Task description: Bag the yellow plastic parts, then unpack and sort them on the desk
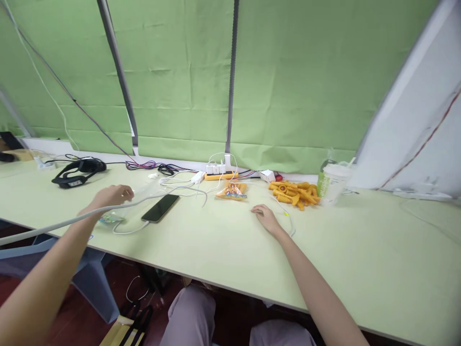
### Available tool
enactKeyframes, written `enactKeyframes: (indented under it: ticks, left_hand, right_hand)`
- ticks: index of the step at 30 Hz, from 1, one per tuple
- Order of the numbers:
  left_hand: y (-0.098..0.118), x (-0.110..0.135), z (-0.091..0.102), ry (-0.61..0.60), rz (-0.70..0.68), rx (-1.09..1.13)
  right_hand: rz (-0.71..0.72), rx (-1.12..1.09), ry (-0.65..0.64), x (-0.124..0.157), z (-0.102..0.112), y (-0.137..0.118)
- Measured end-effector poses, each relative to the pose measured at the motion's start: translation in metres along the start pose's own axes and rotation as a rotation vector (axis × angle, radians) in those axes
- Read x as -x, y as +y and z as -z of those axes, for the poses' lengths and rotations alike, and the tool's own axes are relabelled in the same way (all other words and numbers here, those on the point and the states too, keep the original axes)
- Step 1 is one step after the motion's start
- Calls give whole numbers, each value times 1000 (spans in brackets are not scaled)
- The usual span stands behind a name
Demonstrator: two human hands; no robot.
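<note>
- We are curling the fingers of our left hand [114, 195] inward over the pale tabletop [216, 245]; we are not able to tell whether they are pinching anything.
- A crinkled clear plastic packet [111, 217] is lying just nearer to us than that hand.
- We are holding our right hand [266, 219] low, palm down, fingers loosely bent, with nothing showing in its grasp.
- A small clear plastic bag with orange contents [232, 191] is lying between our hands, slightly beyond the right one and touching neither.
- Loose orange plastic pieces [295, 193] are lying heaped beyond and right of the right hand; we are judging the work as partway, with these pieces out and the bag's contents apparently left inside.
- The near edge is running on our side of both hands, leaving broad room before and right of the right hand.
- A black smartphone [160, 208] and a white cable [129, 231] are crowding the left hand's right side, while a white-and-green cup [335, 185] is bounding the heap's far right.
</note>
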State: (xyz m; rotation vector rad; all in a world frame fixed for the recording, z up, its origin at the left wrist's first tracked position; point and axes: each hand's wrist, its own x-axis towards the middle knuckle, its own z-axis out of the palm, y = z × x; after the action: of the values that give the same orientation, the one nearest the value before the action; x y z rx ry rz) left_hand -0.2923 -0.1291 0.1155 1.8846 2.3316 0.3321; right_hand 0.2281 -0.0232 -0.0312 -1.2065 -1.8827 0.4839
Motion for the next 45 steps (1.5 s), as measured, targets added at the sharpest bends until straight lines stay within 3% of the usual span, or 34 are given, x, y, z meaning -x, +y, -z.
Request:
enactKeyframes:
  ticks: [2,4,5,8,11,14,17,21,23,26,29,33,36,38,41,43,45]
  left_hand:
    - [9,19,5,-293,-159,73]
    - [27,43,-1,-429,-351,144]
    - [40,56,-9,-459,-445,129]
    - [94,89,-44,-402,-635,131]
    - [150,102,-88,-393,-880,194]
    - [194,88,-127,-380,-1008,222]
    - [230,55,-151,-381,-1071,255]
    - [265,-1,-164,-414,-978,443]
    - [272,-27,-171,-264,-883,556]
    - [265,-56,-185,90,-645,578]
    - [248,-71,-199,218,-415,542]
    - [232,-76,-200,130,-265,802]
    - [229,-75,-192,-33,-262,1010]
    - [229,-75,-187,-74,-264,1068]
    - [225,-75,-182,-94,-247,1074]
    - [222,-76,-180,-123,-237,1038]
    - [219,-76,-180,-148,-225,982]
  right_hand:
    - [11,19,-11,0,1,-2]
    - [19,42,-14,1,1,-3]
    - [19,51,-14,1,1,-4]
    - [4,42,-22,3,1,-8]
    - [-51,-56,-38,5,2,-10]
    - [-186,-275,-15,4,8,-10]
    - [-373,-496,94,2,23,-5]
    - [-478,-555,213,4,41,7]
    - [-433,-561,210,6,42,13]
    - [-359,-604,221,6,38,15]
    - [-288,-645,267,4,35,12]
    - [-245,-696,310,2,37,5]
    - [-253,-683,260,3,35,2]
    - [-258,-570,251,3,35,3]
    - [-219,-140,435,-1,47,8]
    - [-195,225,577,-5,65,15]
    - [-222,531,631,-9,89,24]
